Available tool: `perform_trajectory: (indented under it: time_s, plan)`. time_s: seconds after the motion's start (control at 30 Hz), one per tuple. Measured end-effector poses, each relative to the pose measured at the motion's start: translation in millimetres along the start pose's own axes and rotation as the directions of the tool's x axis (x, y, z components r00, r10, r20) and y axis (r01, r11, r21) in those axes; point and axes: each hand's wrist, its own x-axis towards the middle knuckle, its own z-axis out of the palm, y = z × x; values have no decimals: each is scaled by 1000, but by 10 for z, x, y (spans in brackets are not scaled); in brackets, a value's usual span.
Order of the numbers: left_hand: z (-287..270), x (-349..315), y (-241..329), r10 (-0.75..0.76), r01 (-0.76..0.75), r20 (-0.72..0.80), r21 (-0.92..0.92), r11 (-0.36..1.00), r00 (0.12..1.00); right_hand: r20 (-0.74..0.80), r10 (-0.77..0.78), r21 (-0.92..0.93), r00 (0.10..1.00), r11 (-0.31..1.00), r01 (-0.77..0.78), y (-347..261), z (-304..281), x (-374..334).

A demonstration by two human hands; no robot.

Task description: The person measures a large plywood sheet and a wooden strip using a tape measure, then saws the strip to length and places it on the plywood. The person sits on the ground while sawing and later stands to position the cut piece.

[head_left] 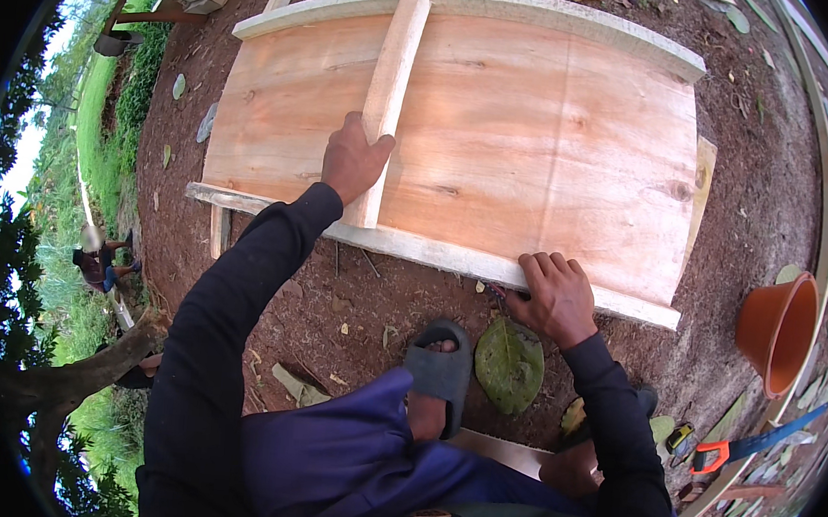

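The plywood sheet (537, 142) lies flat on bare brown soil (753, 215), framed along its far and near edges by pale wooden battens. A loose wooden strip (390, 94) lies across the sheet, running from the far batten (508, 11) to the near batten (452, 256), slightly tilted off square.

The left hand (352, 158) rests on the lower part of the strip, palm down, thumb spread to the right against the strip's face and fingers curled over its left edge. The right hand (553, 297) sits on the near batten at the sheet's front edge, fingers pressed together and bent over the wood; whether anything is pinched under them cannot be told.

A foot in a dark sandal (440, 361) stands on the soil just short of the near batten, beside a large green leaf (509, 364). An orange bucket (779, 327) lies on its side well to the right. A handsaw (756, 446) with an orange handle lies near the lower right, with a small tape measure (678, 437) just beside it.
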Motion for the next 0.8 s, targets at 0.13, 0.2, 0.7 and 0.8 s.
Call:
perform_trajectory:
  time_s: [0.13,0.2,0.7,0.8]
  plan:
    - [-12,27,38,-61,60,35,41,997,998,-19,7,0,1000,1000,-7,9,17,8]
    - [10,-24,11,-44,43,29,40,998,999,-18,6,2,1000,1000,-6,-13,32,-2]
    - [77,67,-79,29,-27,-15,106,994,999,-9,3,17,1000,1000,-3,7,62,4]
    - [69,145,-27,38,-39,4,103,994,999,10,17,16,1000,1000,-17,29,47,37]
